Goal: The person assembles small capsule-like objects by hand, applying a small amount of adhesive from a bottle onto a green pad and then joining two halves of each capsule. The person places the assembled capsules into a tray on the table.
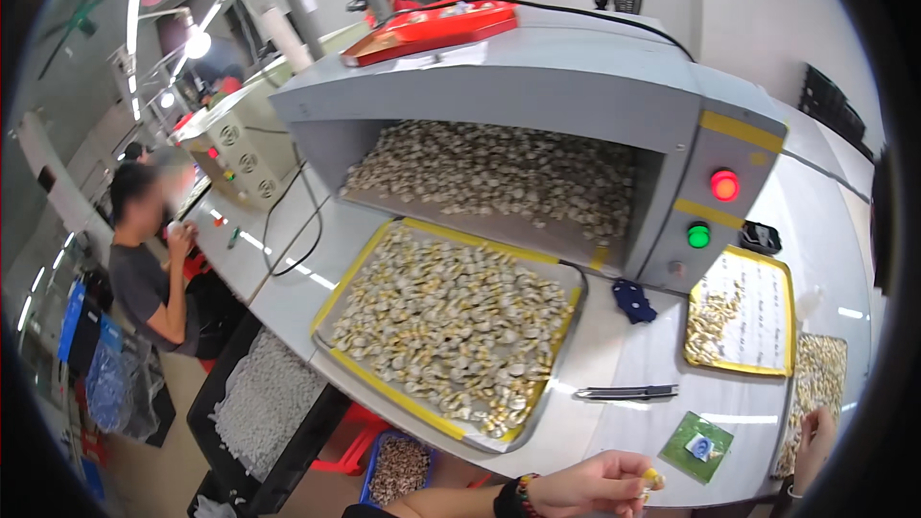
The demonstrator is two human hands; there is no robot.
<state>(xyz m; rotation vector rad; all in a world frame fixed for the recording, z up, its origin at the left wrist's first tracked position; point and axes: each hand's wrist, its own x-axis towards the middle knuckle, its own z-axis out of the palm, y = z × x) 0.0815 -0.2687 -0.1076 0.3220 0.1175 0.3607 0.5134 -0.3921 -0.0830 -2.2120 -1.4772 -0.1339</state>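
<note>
My left hand [597,482] is at the lower edge, wearing a dark cuff and a beaded bracelet. Its thumb and fingers pinch a small yellow-and-white piece [652,478]. At the lower right my right hand [815,438] is over a narrow tray of similar pieces [820,374]. Its fingers are drawn together, and whatever they hold is too small to make out. Between the hands lies a green square pad [679,434] with a small blue-and-white item [701,448] on it. A pair of black tweezers [626,392] rests farther back.
A grey box machine [499,86] with a red lamp [724,185] holds many pieces. Before it sits a yellow-edged tray [384,405] full of pieces; another yellow-edged tray [791,312] is right. A dark cloth [633,301] lies between. A co-worker [144,269] sits left.
</note>
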